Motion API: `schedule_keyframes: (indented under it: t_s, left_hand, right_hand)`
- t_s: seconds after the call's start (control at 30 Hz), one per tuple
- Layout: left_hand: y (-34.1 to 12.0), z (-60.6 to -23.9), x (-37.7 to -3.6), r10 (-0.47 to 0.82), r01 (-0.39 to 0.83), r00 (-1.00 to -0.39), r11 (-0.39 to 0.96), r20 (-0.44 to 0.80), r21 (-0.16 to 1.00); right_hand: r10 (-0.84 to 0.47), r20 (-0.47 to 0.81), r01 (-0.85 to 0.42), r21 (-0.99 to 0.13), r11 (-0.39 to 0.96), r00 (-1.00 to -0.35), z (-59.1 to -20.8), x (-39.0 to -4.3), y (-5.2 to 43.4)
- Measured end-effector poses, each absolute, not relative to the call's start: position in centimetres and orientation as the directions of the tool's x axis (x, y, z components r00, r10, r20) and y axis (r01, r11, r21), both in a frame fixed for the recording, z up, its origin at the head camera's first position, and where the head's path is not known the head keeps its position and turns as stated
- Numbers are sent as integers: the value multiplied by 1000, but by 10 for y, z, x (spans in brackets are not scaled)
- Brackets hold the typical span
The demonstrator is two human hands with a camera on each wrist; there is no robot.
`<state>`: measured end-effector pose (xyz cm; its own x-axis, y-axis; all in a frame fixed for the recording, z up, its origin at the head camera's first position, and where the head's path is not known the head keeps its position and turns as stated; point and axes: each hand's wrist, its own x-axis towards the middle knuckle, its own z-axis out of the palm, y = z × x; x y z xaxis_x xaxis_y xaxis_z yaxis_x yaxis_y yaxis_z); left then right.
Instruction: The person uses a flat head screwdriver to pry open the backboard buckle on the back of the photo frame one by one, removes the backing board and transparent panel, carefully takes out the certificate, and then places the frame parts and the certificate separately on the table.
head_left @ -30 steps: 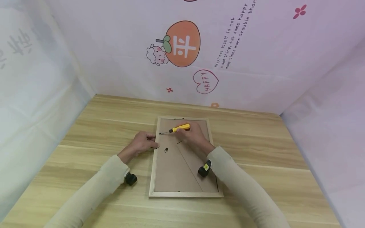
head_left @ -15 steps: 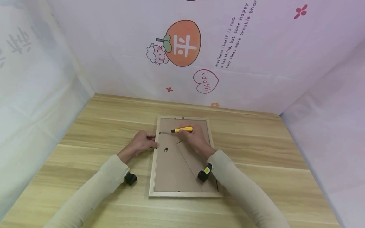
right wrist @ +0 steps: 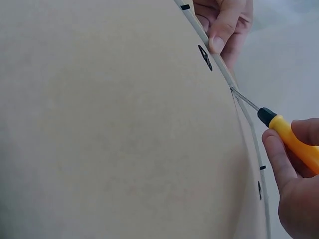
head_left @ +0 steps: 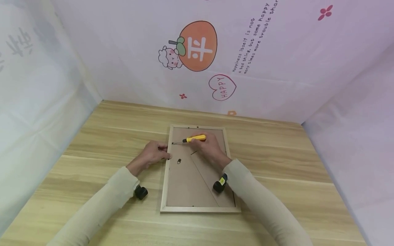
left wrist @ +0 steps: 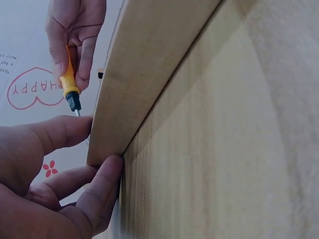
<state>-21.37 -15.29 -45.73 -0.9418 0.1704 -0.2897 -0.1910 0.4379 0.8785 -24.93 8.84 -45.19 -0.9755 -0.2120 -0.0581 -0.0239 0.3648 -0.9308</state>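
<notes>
A wooden picture frame lies face down on the table, its brown backing board up. My right hand grips a yellow-handled screwdriver; its metal tip touches the frame's left inner edge. In the right wrist view the screwdriver is held between thumb and fingers. My left hand pinches the frame's left rail, thumb on top and fingers against the outer side. A small black hanger sits on the backing by the left hand.
The light wooden table is enclosed by white and pink printed fabric walls at the back and both sides. Small black tabs line the frame's inner edge. Black wrist cameras sit under both sleeves.
The screwdriver handle shifted slightly right, then back left and a little up. The left hand and frame have stayed still.
</notes>
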Motion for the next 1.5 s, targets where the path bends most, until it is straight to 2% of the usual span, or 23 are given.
schedule_keyframes:
  t_s: [0.23, 0.57, 0.77, 1.1, 1.27, 1.5]
  left_hand:
    - [-156, -456, -216, 195, -143, -945, 477, -263, 867]
    - [-160, -456, -217, 218, -94, -951, 474, -220, 876]
    - [-165, -455, -216, 208, -104, -951, 487, -231, 867]
    - [-165, -454, -216, 196, -135, -944, 503, -265, 854]
    - [-161, -454, -216, 202, -128, -946, 483, -252, 866]
    - [-153, -460, -215, 210, -124, -947, 456, -242, 881]
  right_hand:
    - [-271, 30, -179, -819, 544, -962, -421, -252, 69]
    - [-345, 67, -283, -727, 626, -936, -391, -247, 36]
    - [-417, 123, -401, -604, 689, -901, -380, -239, 12]
    - [-422, 139, -427, -528, 734, -896, -375, -233, -3]
    - [-415, 117, -406, -557, 725, -902, -378, -235, 7]
    - [-330, 75, -265, -769, 582, -941, -408, -247, 57]
